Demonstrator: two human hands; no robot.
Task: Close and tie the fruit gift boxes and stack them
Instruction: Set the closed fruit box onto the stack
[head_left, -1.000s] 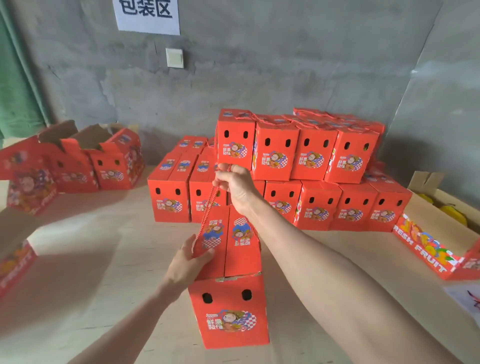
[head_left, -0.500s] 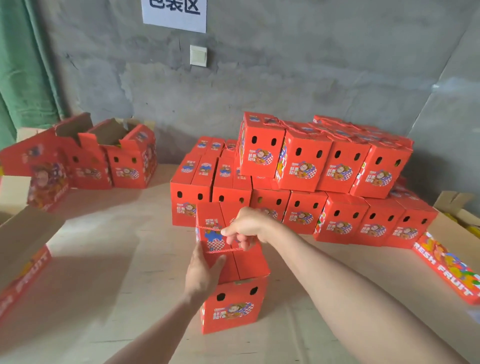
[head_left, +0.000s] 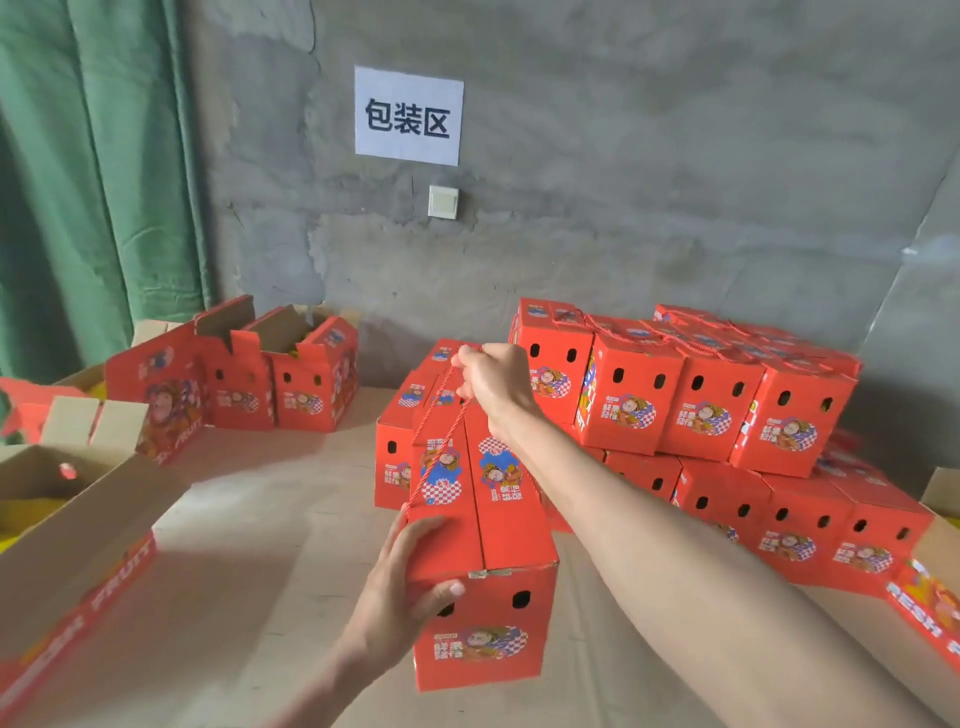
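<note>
Stack of closed boxes (head_left: 717, 415) behind; open boxes (head_left: 291, 374) at left (flaps up). On counter (head_left: 260, 545), centre: gift box (head_left: 483, 525), left hand (head_left: 400, 597) clasped round near corner, right hand (head_left: 493, 379) fisted on taut cord (head_left: 441, 441) above.

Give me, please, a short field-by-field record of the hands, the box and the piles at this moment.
Box in work: red gift box, top flaps closed
Left grip: left hand holds the box's near left top corner
Right grip: right hand grips the red cord, taut above the box
Finished pile: closed boxes, two layers, at the right
Unfinished: open boxes, flaps up, at the left
</note>
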